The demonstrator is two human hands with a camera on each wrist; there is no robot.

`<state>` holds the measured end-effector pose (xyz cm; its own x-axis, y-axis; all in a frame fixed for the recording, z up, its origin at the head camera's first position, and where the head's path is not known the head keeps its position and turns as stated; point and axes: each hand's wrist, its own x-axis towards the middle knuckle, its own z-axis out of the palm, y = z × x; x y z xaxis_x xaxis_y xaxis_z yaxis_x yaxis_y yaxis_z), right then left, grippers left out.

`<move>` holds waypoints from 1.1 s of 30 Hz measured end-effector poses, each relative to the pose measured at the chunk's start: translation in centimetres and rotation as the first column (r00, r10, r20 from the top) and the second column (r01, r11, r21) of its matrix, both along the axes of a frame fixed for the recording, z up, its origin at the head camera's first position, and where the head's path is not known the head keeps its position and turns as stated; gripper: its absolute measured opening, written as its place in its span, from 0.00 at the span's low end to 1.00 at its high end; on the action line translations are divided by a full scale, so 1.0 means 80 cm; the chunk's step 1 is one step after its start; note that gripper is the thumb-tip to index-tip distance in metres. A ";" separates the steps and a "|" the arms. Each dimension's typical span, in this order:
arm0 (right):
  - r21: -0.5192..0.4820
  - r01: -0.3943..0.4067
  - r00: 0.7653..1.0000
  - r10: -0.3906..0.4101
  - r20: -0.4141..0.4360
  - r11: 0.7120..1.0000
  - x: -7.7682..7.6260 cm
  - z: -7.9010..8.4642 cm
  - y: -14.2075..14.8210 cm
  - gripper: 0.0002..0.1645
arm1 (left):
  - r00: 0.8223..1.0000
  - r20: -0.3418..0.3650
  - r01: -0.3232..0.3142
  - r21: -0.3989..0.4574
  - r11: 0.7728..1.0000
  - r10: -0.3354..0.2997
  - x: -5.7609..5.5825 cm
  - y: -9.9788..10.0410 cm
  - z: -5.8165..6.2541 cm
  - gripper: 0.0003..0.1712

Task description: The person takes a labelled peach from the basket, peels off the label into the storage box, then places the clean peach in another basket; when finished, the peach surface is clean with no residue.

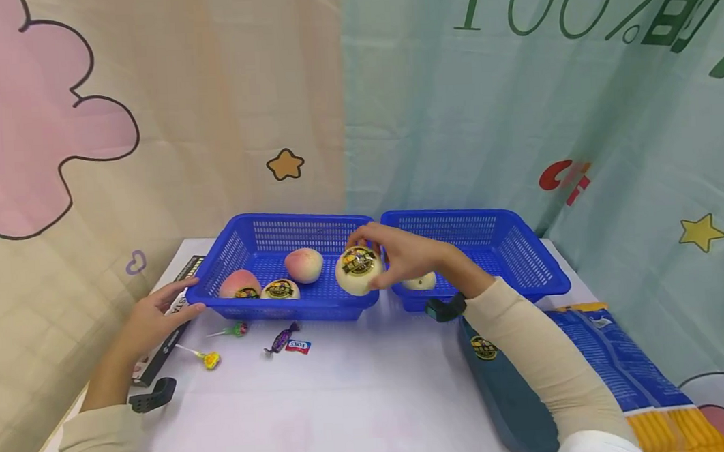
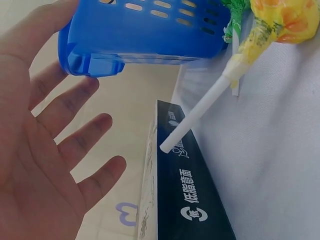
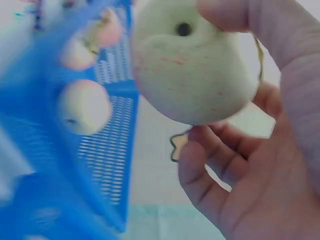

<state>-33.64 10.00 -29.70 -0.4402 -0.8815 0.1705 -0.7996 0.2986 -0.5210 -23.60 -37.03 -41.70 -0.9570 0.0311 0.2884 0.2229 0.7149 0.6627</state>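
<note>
My right hand (image 1: 409,251) holds a pale peach (image 1: 355,271) with a black and gold label, over the right end of the left blue basket (image 1: 305,311). In the right wrist view, the thumb lies across the peach near its dark stem pit, with fingertips at its far side. Two pinkish peaches (image 1: 305,265) and a pale labelled one (image 1: 280,290) lie in that basket. My left hand (image 1: 148,319) touches the basket's left front corner, thumb and fingers spread and mostly straight. Another pale peach (image 1: 420,281) sits in the right blue basket (image 1: 543,291), partly behind my right hand.
Two lollipops (image 1: 210,359), a purple wrapped candy (image 1: 282,339) and a small red-blue packet (image 1: 298,347) lie before the left basket. A long black box (image 1: 160,356) is under my left hand. A dark teal case (image 1: 512,395) and blue-yellow bag (image 1: 621,356) lie at the right.
</note>
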 end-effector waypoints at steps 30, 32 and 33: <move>0.230 0.394 0.875 -0.440 0.202 0.890 0.110 -0.129 0.084 0.37 | 0.719 -0.494 0.531 -0.064 0.845 -0.490 0.040 0.203 0.046 0.33; 0.244 0.386 0.881 -0.434 0.190 0.890 0.111 -0.126 0.086 0.36 | 0.776 -0.288 0.577 -0.035 0.816 -0.561 0.050 0.245 0.031 0.38; 0.250 0.381 0.883 -0.431 0.186 0.890 0.111 -0.125 0.086 0.36 | 0.796 -0.177 0.584 -0.023 0.811 -0.578 0.052 0.263 0.024 0.41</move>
<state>-24.72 16.91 -39.67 -0.7715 -0.6205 -0.1405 -0.4500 0.6884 -0.5689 -19.43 -15.97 -39.80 -0.6984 0.5543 0.4528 0.6995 0.3945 0.5959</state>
